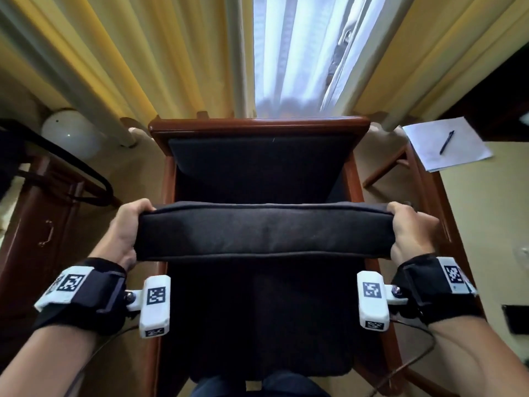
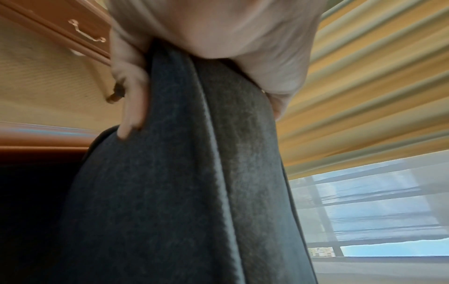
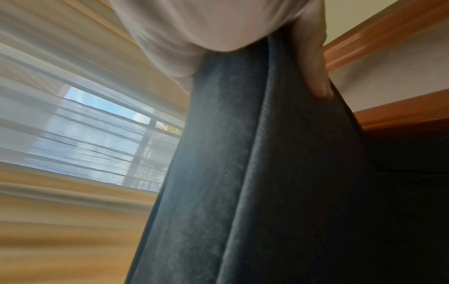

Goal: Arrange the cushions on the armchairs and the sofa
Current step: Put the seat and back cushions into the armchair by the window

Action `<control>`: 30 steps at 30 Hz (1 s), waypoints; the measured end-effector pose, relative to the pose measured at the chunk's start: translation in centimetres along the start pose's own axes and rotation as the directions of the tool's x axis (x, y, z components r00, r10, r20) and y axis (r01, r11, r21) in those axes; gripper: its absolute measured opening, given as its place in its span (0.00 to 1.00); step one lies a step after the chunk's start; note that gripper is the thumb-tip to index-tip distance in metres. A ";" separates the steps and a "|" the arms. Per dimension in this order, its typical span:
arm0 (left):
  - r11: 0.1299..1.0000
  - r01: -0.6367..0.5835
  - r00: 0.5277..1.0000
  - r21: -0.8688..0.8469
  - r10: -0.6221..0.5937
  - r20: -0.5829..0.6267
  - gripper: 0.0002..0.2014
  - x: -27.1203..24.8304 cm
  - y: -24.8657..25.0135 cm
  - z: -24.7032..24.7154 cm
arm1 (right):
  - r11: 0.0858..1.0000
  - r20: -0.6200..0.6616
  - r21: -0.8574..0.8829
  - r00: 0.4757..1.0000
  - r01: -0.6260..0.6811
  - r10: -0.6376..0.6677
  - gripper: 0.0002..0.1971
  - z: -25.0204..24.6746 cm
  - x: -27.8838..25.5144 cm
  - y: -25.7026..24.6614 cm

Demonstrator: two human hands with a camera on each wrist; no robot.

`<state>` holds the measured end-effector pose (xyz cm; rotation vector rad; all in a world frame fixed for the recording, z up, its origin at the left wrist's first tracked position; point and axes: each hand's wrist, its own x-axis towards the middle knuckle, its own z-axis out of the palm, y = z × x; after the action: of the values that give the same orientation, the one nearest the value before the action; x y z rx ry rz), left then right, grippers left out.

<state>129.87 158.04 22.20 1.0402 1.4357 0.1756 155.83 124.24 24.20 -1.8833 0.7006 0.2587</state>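
A dark seat cushion (image 1: 263,230) is held edge-up over a wooden armchair (image 1: 257,126). My left hand (image 1: 128,224) grips its left end and my right hand (image 1: 409,227) grips its right end, thumbs over the top edge. The left wrist view shows the cushion (image 2: 170,182) with fingers (image 2: 132,107) curled round its side. In the right wrist view the cushion (image 3: 243,173) hangs below the palm with a finger (image 3: 316,76) pressed on it. A dark back cushion (image 1: 257,164) stands against the chair's backrest. The seat below the held cushion is hidden.
Yellow curtains (image 1: 143,53) and a white sheer (image 1: 294,53) hang behind the chair. A wooden cabinet (image 1: 37,224) with a drawer handle stands at the left, a white lamp globe (image 1: 71,133) above it. At right, papers (image 1: 446,144) and a pen (image 1: 447,142) lie on a table.
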 end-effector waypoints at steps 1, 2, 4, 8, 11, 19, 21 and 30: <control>1.000 -0.029 0.999 -0.008 0.029 0.019 0.08 0.0 0.9 0.2 | 0.999 0.010 0.033 1.000 0.012 -0.012 0.07 0.3 0.2 -0.7; 0.999 -0.048 0.998 -0.019 0.049 0.027 0.08 0.1 1.7 0.4 | 0.998 0.017 0.060 1.000 0.023 -0.024 0.06 0.6 0.5 -1.2; 0.996 -0.076 0.997 -0.040 0.076 0.017 0.10 1.1 2.7 0.9 | 0.996 0.018 0.076 0.999 0.040 -0.041 0.07 1.6 1.1 -1.7; 0.998 -0.052 0.999 -0.024 0.053 0.006 0.18 3.6 2.7 2.6 | 0.997 0.040 -0.021 0.996 0.077 -0.076 0.33 4.8 4.5 -0.7; 1.000 0.018 1.000 -0.017 -0.018 0.000 0.28 6.0 0.1 3.6 | 0.993 0.154 -0.120 0.987 -0.017 0.035 0.46 6.9 8.2 2.4; 0.740 -0.337 0.891 0.583 0.451 -0.058 0.58 4.0 -5.6 4.4 | 0.768 0.107 -0.604 0.976 0.213 -0.187 0.49 10.2 1.4 4.1; 0.507 -0.370 0.861 0.779 0.502 0.082 0.63 4.1 -6.8 4.0 | 0.618 0.198 -0.702 0.930 0.354 -0.309 0.50 11.6 0.2 6.2; 0.335 -0.490 0.761 0.805 0.615 0.207 0.66 8.9 -4.4 5.4 | 0.473 0.196 -0.754 0.844 0.455 -0.498 0.49 15.9 2.4 6.1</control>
<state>134.25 158.93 11.80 2.3911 1.1936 0.0382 156.50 136.03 11.71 -2.8639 -0.0021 0.1523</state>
